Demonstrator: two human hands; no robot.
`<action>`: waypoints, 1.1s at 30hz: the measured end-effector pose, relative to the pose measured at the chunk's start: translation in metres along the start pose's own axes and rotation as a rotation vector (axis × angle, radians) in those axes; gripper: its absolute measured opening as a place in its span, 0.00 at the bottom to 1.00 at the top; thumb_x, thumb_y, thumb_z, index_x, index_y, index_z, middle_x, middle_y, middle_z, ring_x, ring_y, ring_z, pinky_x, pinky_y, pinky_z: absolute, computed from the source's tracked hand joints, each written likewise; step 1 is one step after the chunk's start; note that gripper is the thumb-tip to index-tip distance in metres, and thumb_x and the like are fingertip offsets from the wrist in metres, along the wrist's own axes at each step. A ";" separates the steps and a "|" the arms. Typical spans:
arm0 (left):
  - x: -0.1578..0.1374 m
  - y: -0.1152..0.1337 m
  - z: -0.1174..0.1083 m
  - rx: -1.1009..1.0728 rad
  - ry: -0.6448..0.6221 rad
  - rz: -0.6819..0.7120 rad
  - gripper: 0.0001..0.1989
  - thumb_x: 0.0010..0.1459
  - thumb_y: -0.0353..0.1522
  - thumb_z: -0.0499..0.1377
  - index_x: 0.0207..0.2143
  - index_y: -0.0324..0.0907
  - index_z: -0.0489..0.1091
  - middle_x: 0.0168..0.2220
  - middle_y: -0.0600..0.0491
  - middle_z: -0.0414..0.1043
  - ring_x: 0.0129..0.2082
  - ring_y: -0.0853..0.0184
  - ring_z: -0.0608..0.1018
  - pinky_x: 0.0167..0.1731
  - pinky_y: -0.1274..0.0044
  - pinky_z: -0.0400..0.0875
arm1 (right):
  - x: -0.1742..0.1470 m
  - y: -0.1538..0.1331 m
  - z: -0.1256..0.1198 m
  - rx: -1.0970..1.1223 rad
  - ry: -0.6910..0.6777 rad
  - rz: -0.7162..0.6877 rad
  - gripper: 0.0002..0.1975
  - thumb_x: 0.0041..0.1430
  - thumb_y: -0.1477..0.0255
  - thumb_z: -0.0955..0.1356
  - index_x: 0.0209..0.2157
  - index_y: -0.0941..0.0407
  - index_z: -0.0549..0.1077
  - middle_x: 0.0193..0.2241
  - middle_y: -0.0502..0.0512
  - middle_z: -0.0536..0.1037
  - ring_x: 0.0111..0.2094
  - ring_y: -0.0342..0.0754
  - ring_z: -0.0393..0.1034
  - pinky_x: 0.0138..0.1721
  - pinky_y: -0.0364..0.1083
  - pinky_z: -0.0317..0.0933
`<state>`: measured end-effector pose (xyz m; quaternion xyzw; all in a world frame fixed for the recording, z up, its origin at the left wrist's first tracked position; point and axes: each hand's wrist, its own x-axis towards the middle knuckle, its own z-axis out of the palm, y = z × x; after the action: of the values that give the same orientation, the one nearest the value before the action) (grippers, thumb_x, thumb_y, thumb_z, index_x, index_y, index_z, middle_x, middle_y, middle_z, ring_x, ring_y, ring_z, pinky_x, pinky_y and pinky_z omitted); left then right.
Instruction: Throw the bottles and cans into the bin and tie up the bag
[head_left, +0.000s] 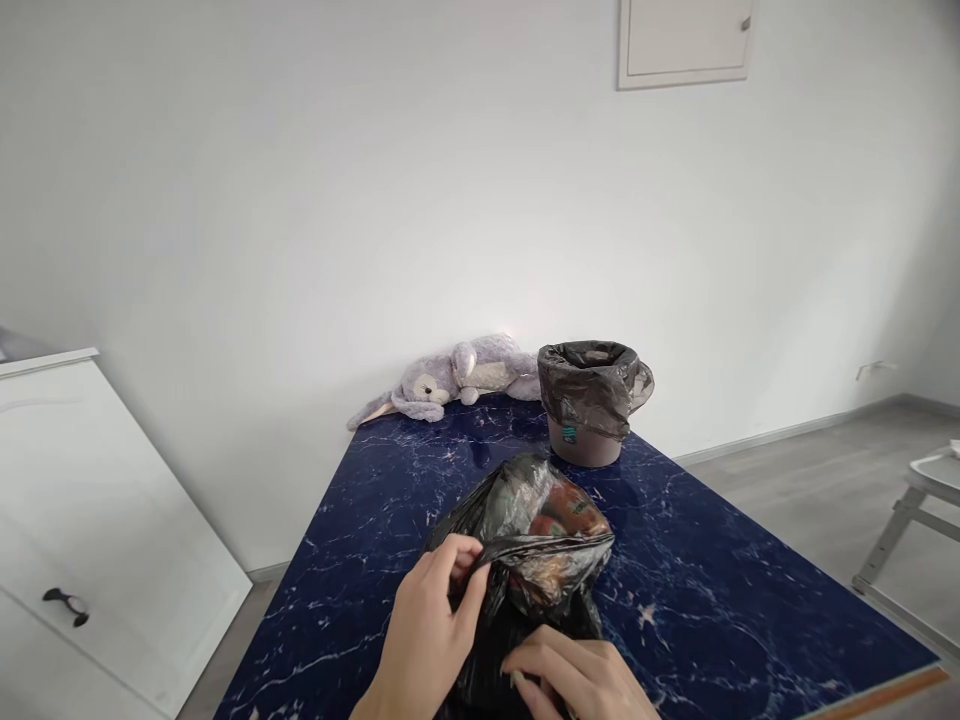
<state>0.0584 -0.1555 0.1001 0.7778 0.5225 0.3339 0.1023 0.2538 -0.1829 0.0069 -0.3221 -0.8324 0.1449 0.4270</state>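
A black plastic garbage bag (517,500) lies on the blue marbled table (352,570) in front of me. Its mouth gapes, and reddish-brown and orange wrappers (574,510) show inside, too crumpled to identify. My left hand (431,625) pinches the bag's gathered rim on the left side between thumb and fingers. Lower and to the right, my right hand (581,672) has its fingers curled in against the near part of the bag, thumb close to the index finger. Whatever plastic those fingertips pinch is partly hidden.
A bin (589,448) lined with a dark bag stands at the table's far right. Beside it, a grey plush bunny (457,375) lies against the wall. A white cabinet (105,520) is at left; a folding-legged stand (900,520) is at right. The table edge (885,695) shows bottom right.
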 end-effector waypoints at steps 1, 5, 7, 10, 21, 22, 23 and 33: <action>0.007 0.002 -0.002 0.016 -0.007 0.023 0.08 0.74 0.39 0.53 0.45 0.50 0.70 0.36 0.56 0.78 0.36 0.65 0.81 0.37 0.75 0.75 | 0.005 -0.001 -0.001 0.011 0.004 0.022 0.10 0.75 0.74 0.61 0.50 0.50 0.72 0.40 0.53 0.82 0.34 0.47 0.81 0.34 0.41 0.72; 0.032 0.008 -0.013 0.123 0.038 0.126 0.05 0.73 0.34 0.54 0.46 0.50 0.70 0.36 0.58 0.78 0.35 0.65 0.82 0.33 0.76 0.74 | 0.026 0.000 -0.004 0.009 0.011 0.140 0.24 0.72 0.79 0.57 0.65 0.51 0.62 0.59 0.63 0.75 0.43 0.49 0.81 0.42 0.47 0.76; 0.038 0.013 -0.015 0.175 0.073 0.178 0.05 0.72 0.32 0.55 0.47 0.50 0.69 0.35 0.58 0.78 0.33 0.66 0.81 0.32 0.76 0.74 | 0.038 -0.001 -0.006 -0.014 0.018 0.194 0.28 0.70 0.81 0.57 0.68 0.51 0.59 0.62 0.65 0.72 0.43 0.50 0.80 0.43 0.49 0.76; 0.029 0.019 -0.007 0.275 0.249 0.325 0.11 0.70 0.27 0.56 0.52 0.46 0.68 0.38 0.54 0.77 0.37 0.64 0.81 0.38 0.72 0.78 | 0.056 -0.002 -0.010 -0.061 0.019 0.216 0.27 0.67 0.82 0.58 0.66 0.54 0.64 0.59 0.67 0.75 0.53 0.57 0.77 0.52 0.56 0.74; -0.031 -0.026 0.059 0.543 0.165 0.439 0.17 0.62 0.21 0.51 0.51 0.35 0.70 0.40 0.42 0.78 0.39 0.56 0.84 0.39 0.66 0.84 | 0.081 0.007 -0.036 -0.046 0.012 0.247 0.21 0.69 0.81 0.58 0.59 0.57 0.70 0.54 0.66 0.77 0.56 0.59 0.74 0.56 0.56 0.71; -0.030 -0.034 0.060 0.623 0.164 0.361 0.16 0.63 0.24 0.53 0.53 0.34 0.71 0.41 0.40 0.79 0.40 0.53 0.85 0.39 0.63 0.84 | 0.078 0.004 -0.036 -0.053 0.004 0.271 0.20 0.70 0.80 0.58 0.58 0.58 0.70 0.52 0.67 0.77 0.54 0.59 0.75 0.53 0.56 0.72; -0.029 -0.042 0.061 0.698 0.156 0.314 0.17 0.64 0.26 0.56 0.54 0.32 0.71 0.43 0.38 0.80 0.41 0.49 0.85 0.41 0.60 0.84 | 0.074 0.002 -0.035 -0.063 -0.001 0.290 0.19 0.71 0.79 0.58 0.57 0.58 0.70 0.51 0.66 0.78 0.51 0.59 0.77 0.51 0.56 0.73; -0.032 -0.064 0.055 0.834 0.048 0.483 0.21 0.64 0.25 0.57 0.53 0.52 0.79 0.56 0.53 0.82 0.49 0.52 0.85 0.50 0.58 0.81 | 0.030 -0.002 -0.027 -0.044 0.098 0.168 0.18 0.74 0.76 0.60 0.60 0.49 0.68 0.48 0.58 0.80 0.46 0.51 0.80 0.44 0.47 0.75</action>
<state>0.0380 -0.1455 0.0134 0.8437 0.4186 0.1280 -0.3106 0.2618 -0.1656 0.0426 -0.4066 -0.7836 0.1459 0.4464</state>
